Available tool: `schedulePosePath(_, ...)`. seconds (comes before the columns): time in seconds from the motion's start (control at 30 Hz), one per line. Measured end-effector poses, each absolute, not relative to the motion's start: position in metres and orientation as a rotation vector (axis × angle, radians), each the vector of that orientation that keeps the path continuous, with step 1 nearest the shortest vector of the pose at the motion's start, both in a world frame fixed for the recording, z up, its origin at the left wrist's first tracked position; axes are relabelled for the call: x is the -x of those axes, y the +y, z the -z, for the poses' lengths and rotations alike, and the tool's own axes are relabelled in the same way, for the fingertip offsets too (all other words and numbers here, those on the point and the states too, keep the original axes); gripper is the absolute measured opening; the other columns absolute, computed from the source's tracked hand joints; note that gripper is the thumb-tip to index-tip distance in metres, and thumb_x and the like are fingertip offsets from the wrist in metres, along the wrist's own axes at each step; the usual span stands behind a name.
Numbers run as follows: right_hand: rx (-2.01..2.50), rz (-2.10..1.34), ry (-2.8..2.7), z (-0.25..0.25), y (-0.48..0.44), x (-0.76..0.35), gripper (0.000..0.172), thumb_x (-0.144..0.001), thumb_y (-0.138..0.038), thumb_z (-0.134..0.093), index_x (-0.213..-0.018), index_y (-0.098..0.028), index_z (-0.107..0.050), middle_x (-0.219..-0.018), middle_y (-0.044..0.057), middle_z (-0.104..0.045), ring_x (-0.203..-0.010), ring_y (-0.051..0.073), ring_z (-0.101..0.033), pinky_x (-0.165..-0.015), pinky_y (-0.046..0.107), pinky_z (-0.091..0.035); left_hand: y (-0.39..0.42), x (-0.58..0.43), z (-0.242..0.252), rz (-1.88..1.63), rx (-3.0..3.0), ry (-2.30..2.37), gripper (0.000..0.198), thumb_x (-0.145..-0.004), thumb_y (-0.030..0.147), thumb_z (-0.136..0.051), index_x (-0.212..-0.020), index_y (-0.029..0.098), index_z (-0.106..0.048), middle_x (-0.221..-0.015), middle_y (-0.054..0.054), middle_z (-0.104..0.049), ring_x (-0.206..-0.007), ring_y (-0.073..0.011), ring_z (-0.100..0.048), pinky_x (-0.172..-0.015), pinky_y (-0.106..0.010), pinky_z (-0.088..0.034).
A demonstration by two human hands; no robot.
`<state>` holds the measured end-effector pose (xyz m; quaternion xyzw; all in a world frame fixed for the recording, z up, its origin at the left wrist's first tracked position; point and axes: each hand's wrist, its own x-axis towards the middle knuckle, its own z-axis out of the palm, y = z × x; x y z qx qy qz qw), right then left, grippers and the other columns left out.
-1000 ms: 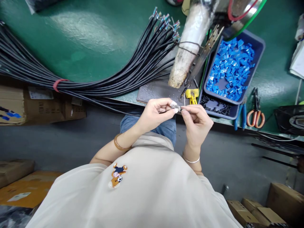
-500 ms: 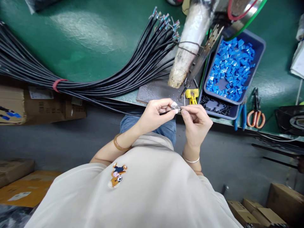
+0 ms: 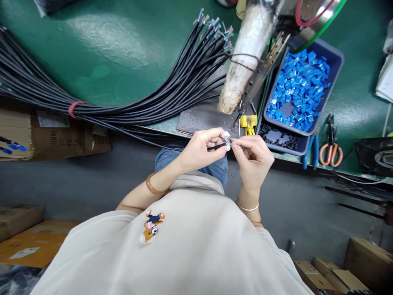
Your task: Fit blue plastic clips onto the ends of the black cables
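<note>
My left hand [image 3: 201, 151] is closed on the end of a black cable [image 3: 217, 146], held just off the table's front edge above my lap. A small whitish piece [image 3: 226, 136] shows at the fingertips of that hand; its kind is too small to tell. Fingers pinched, my right hand [image 3: 253, 157] meets the cable's tip, where thin wire ends show; the fingertips hide most of them. Just beyond the hands, a yellow tool [image 3: 248, 122] lies on a dark board [image 3: 202, 119].
A large bundle of black cables [image 3: 147, 108], tied with a red band, crosses the green table. A tray [image 3: 334, 61] of blue parts stands on the right, near blue-handled pliers [image 3: 312, 149] and orange-handled scissors [image 3: 330, 152]. A white wrapped nozzle [image 3: 239, 69] hangs above the board.
My right fingertips have shifted slightly left, closer to the left hand. The cable end and its small coloured wires show more plainly now.
</note>
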<state>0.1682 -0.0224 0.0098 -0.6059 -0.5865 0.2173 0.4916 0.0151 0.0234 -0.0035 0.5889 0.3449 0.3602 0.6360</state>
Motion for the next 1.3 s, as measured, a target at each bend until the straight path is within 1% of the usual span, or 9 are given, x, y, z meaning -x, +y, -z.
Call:
schedulePosePath(0.13, 1.449, -0.645, -1.510, -0.013, -0.023, -0.173, 0.008, -0.083, -0.020, -0.070, -0.089, -0.024, -0.074, -0.087, 0.000, -0.067, -0.051, 0.004, -0.037, -0.048, 0.025, -0.030, 0.024, -0.011, 0.005, -0.771, -1.297, 0.786, 0.015, -0.079, 0.016, -0.063, -0.081, 0.016, -0.049, -0.065, 0.005, -0.048, -0.056, -0.0037, -0.044, -0.053, -0.015, -0.037)
schedulePosePath(0.3, 1.479, -0.639, -1.607, -0.018, -0.023, -0.178, 0.007, -0.084, -0.021, -0.069, -0.089, -0.023, -0.073, -0.084, -0.001, -0.066, -0.051, 0.005, -0.038, -0.051, 0.025, -0.035, 0.023, -0.009, 0.007, -0.837, -1.325, 0.779, 0.012, -0.081, 0.021, -0.067, -0.077, 0.012, -0.061, -0.066, 0.002, -0.056, -0.059, -0.0049, -0.050, -0.057, -0.015, -0.043)
schedulePosePath(0.5, 1.510, -0.623, -1.465, -0.020, -0.025, -0.186, 0.018, -0.082, -0.024, -0.072, -0.100, -0.025, -0.073, -0.080, -0.003, -0.062, -0.050, 0.004, -0.034, -0.048, 0.025, -0.027, 0.022, -0.010, 0.003, -0.951, -1.477, 0.839, 0.016, -0.082, 0.025, -0.069, -0.076, 0.010, -0.071, -0.072, -0.004, -0.070, -0.064, -0.0097, -0.059, -0.060, -0.019, -0.046)
schedulePosePath(0.63, 1.497, -0.721, -1.511, -0.022, -0.025, -0.187, 0.010, -0.081, -0.023, -0.072, -0.091, -0.022, -0.072, -0.083, -0.002, -0.064, -0.049, 0.003, -0.031, -0.047, 0.024, -0.025, 0.022, -0.008, 0.001, -0.977, -1.614, 0.806, 0.022, -0.086, 0.023, -0.064, -0.068, 0.010, -0.069, -0.063, -0.002, -0.067, -0.055, -0.0073, -0.054, -0.055, -0.018, -0.041)
schedulePosePath(0.77, 1.526, -0.745, -1.606, -0.023, -0.022, -0.185, 0.007, -0.082, -0.022, -0.069, -0.076, -0.019, -0.067, -0.074, -0.003, -0.061, -0.049, 0.004, -0.030, -0.047, 0.024, -0.026, 0.021, -0.007, 0.005, -1.022, -1.815, 0.760, 0.015, -0.088, 0.021, -0.064, -0.083, 0.011, -0.074, -0.069, -0.003, -0.070, -0.059, -0.0079, -0.057, -0.058, -0.019, -0.041)
schedulePosePath(0.87, 1.552, -0.720, -1.651, -0.022, -0.021, -0.185, 0.009, -0.082, -0.023, -0.070, -0.074, -0.019, -0.067, -0.070, -0.004, -0.059, -0.049, 0.004, -0.032, -0.048, 0.024, -0.026, 0.019, -0.009, 0.007, -1.058, -1.915, 0.757, 0.014, -0.089, 0.019, -0.062, -0.087, 0.011, -0.073, -0.075, -0.005, -0.072, -0.062, -0.0082, -0.059, -0.060, -0.019, -0.042)
schedulePosePath(1.03, 1.499, -0.496, -1.405, -0.021, -0.023, -0.184, 0.004, -0.082, -0.023, -0.072, -0.086, -0.022, -0.072, -0.076, -0.002, -0.062, -0.053, 0.005, -0.039, -0.048, 0.025, -0.026, 0.019, -0.010, 0.002, -0.964, -1.489, 0.836, 0.022, -0.089, 0.024, -0.059, -0.071, 0.012, -0.063, -0.060, -0.001, -0.063, -0.053, -0.0067, -0.055, -0.054, -0.017, -0.043)
schedulePosePath(1.17, 1.503, -0.444, -1.479, -0.020, -0.024, -0.178, 0.006, -0.081, -0.021, -0.073, -0.087, -0.022, -0.072, -0.079, -0.002, -0.065, -0.051, 0.004, -0.038, -0.049, 0.024, -0.031, 0.021, -0.008, -0.001, -0.880, -1.272, 0.768, 0.016, -0.087, 0.024, -0.062, -0.077, 0.012, -0.061, -0.064, -0.002, -0.064, -0.056, -0.0071, -0.059, -0.055, -0.017, -0.046)
schedulePosePath(1.3, 1.469, -0.163, -1.683, -0.010, -0.026, -0.164, 0.009, -0.082, -0.014, -0.070, -0.086, -0.022, -0.068, -0.078, -0.002, -0.067, -0.062, 0.007, -0.055, -0.057, 0.023, -0.043, 0.021, -0.010, 0.001, -0.900, -1.225, 0.769, 0.016, -0.085, 0.023, -0.065, -0.076, 0.012, -0.059, -0.063, 0.000, -0.062, -0.056, -0.0061, -0.058, -0.056, -0.016, -0.047)
